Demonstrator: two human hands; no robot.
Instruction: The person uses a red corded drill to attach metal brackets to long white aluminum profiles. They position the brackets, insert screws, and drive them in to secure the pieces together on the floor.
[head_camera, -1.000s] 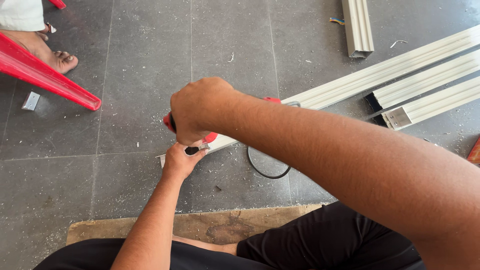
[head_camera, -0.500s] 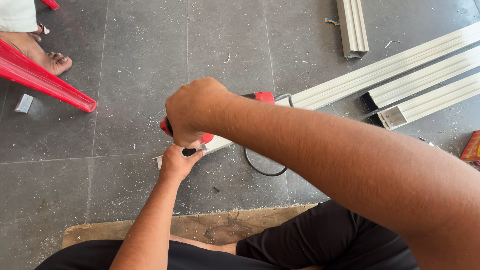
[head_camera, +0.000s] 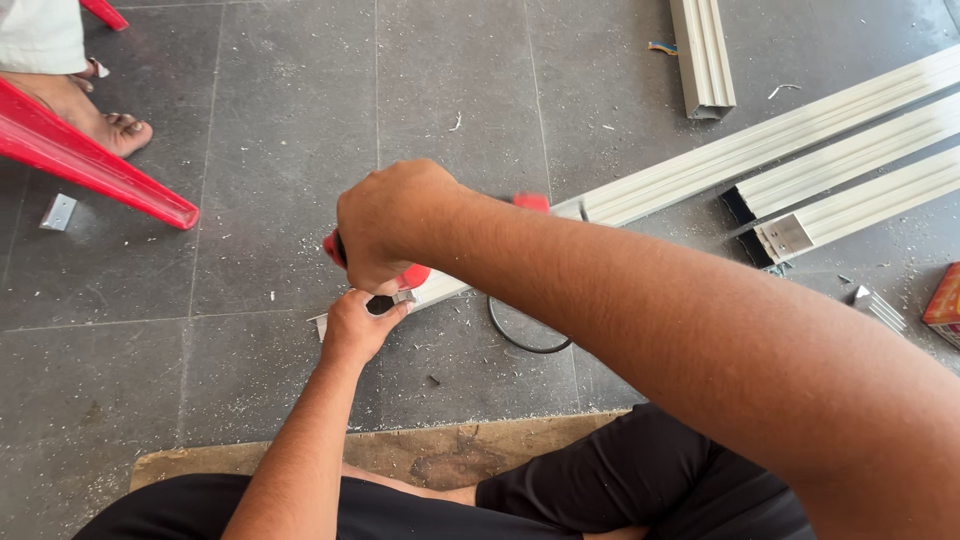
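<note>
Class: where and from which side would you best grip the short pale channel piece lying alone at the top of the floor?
Probably grip the short channel piece across its narrow width near the middle, from above: it lies flat, long sides free, nothing touching it.

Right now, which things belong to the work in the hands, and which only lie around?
In use:
- right hand on red power tool
- left hand by long aluminium profile
- black cable

Lying about:
- short profile
- two cut profiles
- small metal bracket

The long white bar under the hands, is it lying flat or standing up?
Lying flat. The long white bar stretches along the grey floor, with the left hand at its near end and the right hand gripping a red tool there.
</note>
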